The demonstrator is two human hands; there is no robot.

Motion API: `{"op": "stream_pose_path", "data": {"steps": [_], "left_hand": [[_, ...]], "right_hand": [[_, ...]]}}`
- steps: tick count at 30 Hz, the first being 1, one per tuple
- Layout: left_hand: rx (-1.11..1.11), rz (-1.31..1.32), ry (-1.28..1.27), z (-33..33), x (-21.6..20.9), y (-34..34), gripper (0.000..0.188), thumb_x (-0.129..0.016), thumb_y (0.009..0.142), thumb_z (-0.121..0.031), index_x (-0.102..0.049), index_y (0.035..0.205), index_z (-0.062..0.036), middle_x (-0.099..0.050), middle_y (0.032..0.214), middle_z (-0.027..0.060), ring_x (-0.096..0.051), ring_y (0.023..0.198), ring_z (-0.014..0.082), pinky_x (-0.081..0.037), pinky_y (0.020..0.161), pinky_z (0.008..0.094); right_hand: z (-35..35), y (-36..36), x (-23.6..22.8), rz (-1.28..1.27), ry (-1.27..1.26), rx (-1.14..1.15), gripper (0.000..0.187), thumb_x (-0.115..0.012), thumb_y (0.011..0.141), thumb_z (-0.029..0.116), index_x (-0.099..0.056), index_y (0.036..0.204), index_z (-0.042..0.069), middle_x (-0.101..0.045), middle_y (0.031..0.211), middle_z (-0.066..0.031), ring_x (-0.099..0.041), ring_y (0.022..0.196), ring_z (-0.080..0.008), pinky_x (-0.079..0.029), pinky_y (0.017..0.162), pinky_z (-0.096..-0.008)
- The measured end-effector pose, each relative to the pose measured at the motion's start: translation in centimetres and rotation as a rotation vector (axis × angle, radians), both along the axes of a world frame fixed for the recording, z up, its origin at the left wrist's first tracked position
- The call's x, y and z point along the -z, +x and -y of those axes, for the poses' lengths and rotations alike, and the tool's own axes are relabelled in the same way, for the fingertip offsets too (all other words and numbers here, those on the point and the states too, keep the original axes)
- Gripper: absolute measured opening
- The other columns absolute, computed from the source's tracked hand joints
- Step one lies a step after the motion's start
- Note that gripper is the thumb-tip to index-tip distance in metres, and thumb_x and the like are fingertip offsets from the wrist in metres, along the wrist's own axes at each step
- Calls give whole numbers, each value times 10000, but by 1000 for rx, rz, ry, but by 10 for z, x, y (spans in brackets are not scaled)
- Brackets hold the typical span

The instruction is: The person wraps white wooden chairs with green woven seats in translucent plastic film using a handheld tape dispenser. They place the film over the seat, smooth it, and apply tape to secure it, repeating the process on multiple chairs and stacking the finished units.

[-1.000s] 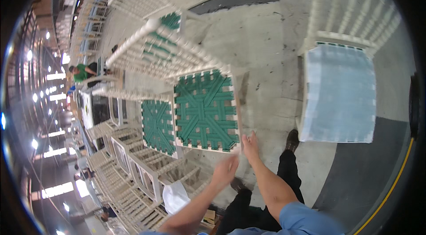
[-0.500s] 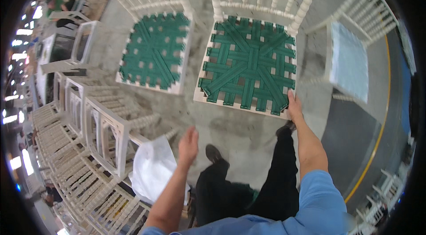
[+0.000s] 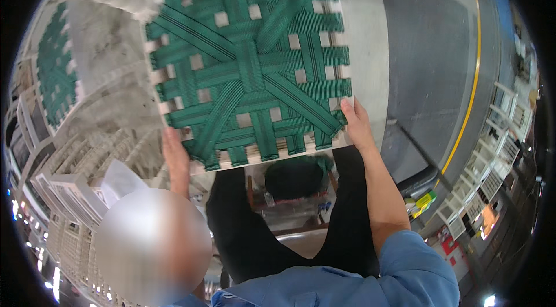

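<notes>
Close in front of me is a pale wooden chair (image 3: 231, 162), its seat woven from green webbing straps (image 3: 251, 69) that cross straight and diagonally. Small square gaps show between the straps. My right hand (image 3: 358, 124) grips the near right corner of the seat frame, thumb on top at the webbing's edge. At the near left corner, my left hand (image 3: 176, 156) holds the side of the frame, its fingers partly hidden. A blurred round patch covers much of my left forearm. Only the base of the chair's back shows, smeared at the upper edge.
Another green-webbed chair (image 3: 57, 66) stands at the far left. Stacked pale chairs (image 3: 69, 197) fill the lower left beside a white sheet (image 3: 123, 181). More pale chairs (image 3: 483, 162) line the right, past a yellow floor line (image 3: 476, 75). A yellow-green object (image 3: 424, 204) lies near my right elbow.
The webbed chair is now much closer and further left in view. My left hand, free before, has come onto its left corner; my right hand keeps its hold. My legs are now spread, as if seated.
</notes>
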State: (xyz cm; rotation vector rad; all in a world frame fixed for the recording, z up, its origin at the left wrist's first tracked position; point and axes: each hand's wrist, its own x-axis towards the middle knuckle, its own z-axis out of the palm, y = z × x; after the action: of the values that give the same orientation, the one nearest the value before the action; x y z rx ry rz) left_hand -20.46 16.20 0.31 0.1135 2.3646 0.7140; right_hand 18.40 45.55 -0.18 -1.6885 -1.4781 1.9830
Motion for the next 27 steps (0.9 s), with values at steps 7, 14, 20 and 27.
{"op": "stream_pose_path", "data": {"steps": [7, 14, 20, 27], "left_hand": [[-68, -52, 90, -48, 7, 16, 842, -440, 1111, -635, -498, 1550, 82, -555, 1542, 223, -532, 1396, 300, -380, 1185, 385], [10, -33, 186, -8, 17, 54, 901, -461, 1079, -692, -484, 1567, 66, -563, 1520, 201, -536, 1379, 282, -389, 1183, 395], [254, -315, -54, 69, 13, 149, 752, -262, 1126, -611, -571, 1489, -30, -623, 1431, 300, -552, 1366, 504, -438, 1142, 557], [348, -197, 19, 207, -42, 278, 875, -659, 983, -514, -290, 1640, -68, -512, 1440, 416, -564, 1302, 568, -490, 1095, 550]], "right_hand": [[26, 46, 14, -65, 186, 30, 715, -588, 1112, 456, -424, 1606, -35, -589, 1515, -154, -530, 1386, -213, -385, 1179, -343], [79, 83, 4, 118, 335, 7, 571, -508, 1145, 387, -472, 1601, 46, -625, 1498, -190, -587, 1377, -271, -418, 1166, -360], [168, 181, 14, 430, 482, 29, 585, -439, 1127, 427, -533, 1540, 24, -655, 1408, -261, -626, 1322, -387, -458, 1130, -420], [272, 251, -1, 440, 486, 43, 533, -437, 1093, 341, -598, 1408, -57, -691, 1272, -279, -662, 1201, -400, -483, 1055, -464]]}}
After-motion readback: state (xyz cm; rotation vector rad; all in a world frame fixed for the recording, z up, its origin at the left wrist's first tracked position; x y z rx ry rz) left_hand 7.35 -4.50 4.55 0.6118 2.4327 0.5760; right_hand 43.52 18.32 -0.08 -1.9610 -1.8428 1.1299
